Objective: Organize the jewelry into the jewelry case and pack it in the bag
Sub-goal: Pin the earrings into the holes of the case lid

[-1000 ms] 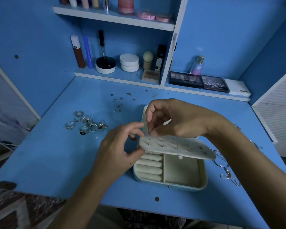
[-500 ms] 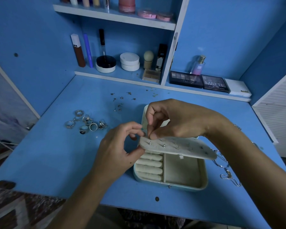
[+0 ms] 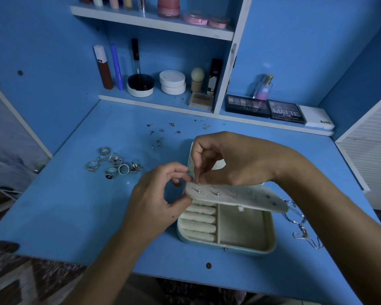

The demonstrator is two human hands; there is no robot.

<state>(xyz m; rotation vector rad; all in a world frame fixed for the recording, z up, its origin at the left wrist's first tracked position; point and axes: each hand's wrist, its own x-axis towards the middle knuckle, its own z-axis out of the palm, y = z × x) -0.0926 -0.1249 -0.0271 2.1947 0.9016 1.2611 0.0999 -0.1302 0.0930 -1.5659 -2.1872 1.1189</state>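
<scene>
An open cream jewelry case (image 3: 246, 245) lies on the blue desk, with ring rolls on its left and a bare compartment on its right. Its earring flap (image 3: 246, 197) is folded out over the case and carries two studs near the left end. My left hand (image 3: 156, 199) pinches the flap's left edge. My right hand (image 3: 229, 161) pinches a small stud earring (image 3: 198, 183) at the flap's top-left corner. Several rings (image 3: 114, 164) lie to the left, loose stud earrings (image 3: 161, 134) lie behind them, and a silver chain (image 3: 301, 227) lies right of the case. No bag is in view.
Shelves at the back hold cosmetic jars, tubes and a brush (image 3: 141, 82). Eyeshadow palettes (image 3: 266, 108), a perfume bottle (image 3: 263, 88) and a white box (image 3: 317, 117) sit back right. A white louvred panel (image 3: 370, 159) stands at the right. The desk's front edge (image 3: 185, 276) is near me.
Both hands have stayed at the flap's left end with only slight finger movement. The flap and case have not shifted.
</scene>
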